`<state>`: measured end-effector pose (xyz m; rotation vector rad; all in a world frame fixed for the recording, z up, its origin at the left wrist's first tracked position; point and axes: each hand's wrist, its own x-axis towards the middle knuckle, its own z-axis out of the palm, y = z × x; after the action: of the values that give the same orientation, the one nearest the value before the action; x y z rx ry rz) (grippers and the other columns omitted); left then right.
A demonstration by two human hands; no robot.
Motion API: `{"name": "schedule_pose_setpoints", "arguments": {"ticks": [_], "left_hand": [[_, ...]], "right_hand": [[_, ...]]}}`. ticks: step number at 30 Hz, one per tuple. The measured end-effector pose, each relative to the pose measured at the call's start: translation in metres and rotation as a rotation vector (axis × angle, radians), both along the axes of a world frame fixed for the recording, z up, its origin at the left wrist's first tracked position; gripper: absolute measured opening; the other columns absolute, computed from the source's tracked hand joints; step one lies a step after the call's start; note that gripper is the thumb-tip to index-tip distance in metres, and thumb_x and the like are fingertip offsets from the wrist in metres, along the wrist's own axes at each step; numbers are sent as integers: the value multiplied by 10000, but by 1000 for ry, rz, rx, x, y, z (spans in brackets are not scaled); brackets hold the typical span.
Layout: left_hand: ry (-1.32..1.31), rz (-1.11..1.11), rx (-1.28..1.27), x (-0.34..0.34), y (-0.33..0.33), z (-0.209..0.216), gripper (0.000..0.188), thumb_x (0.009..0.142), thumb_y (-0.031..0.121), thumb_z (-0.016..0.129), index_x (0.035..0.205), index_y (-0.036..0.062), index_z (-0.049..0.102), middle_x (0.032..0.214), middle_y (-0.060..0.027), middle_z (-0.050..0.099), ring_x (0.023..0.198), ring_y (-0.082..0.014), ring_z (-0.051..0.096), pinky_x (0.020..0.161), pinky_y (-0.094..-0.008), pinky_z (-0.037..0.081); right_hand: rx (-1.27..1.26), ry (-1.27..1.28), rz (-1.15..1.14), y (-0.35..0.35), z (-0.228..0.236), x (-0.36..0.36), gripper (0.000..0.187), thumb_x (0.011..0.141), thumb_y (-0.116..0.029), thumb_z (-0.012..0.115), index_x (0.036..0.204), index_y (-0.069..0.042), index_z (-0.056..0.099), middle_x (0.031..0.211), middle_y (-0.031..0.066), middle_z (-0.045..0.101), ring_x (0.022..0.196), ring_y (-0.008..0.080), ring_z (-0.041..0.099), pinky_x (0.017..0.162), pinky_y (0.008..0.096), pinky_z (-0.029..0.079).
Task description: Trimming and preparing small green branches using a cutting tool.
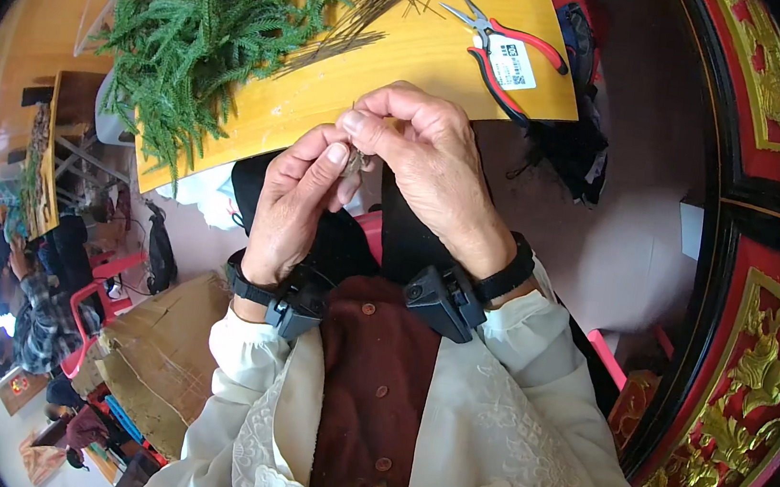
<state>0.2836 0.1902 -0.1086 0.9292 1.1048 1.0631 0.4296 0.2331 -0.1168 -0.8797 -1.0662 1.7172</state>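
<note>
My left hand (291,196) and my right hand (437,167) meet just in front of the table's near edge. Between their fingertips is a small grey-brown piece (355,161), mostly covered by the fingers, so its kind is unclear. The left thumb and fingers pinch it from one side; the right thumb and index finger pinch at its upper end. Beyond my hands, on the yellow table (274,120), lies a heap of green needle-leaved sprigs (211,40). Thin brown wires or stems (357,23) are strewn beside it. Pliers with red and black handles (484,25) lie at the far right.
A white printed label (511,63) lies under the pliers. A dark bundle (569,149) hangs by the table's right corner. Carved red and gold panels (740,380) line the right side. At left are a cardboard sheet (161,352), a red chair (93,316) and people at other tables.
</note>
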Motion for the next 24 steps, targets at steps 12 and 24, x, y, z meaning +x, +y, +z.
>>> {"name": "schedule_pose_setpoints", "arguments": {"ticks": [12, 24], "left_hand": [[-254, -42, -8, -10, 3, -16, 222, 1000, 196, 444, 1074, 21, 558, 967, -95, 613, 612, -70, 383, 597, -185, 345], [-210, -4, -39, -32, 4, -9, 222, 1003, 221, 433, 1088, 39, 527, 887, -69, 550, 590, -64, 365, 546, -178, 322]], "right_hand": [[119, -214, -186, 5, -11, -3, 246, 929, -217, 603, 954, 19, 669, 772, 19, 633, 694, 51, 551, 641, 204, 445], [223, -333, 44, 5, -1, 2, 145, 889, -113, 629, 907, 24, 673, 761, 19, 653, 694, 39, 555, 633, 211, 456]]}}
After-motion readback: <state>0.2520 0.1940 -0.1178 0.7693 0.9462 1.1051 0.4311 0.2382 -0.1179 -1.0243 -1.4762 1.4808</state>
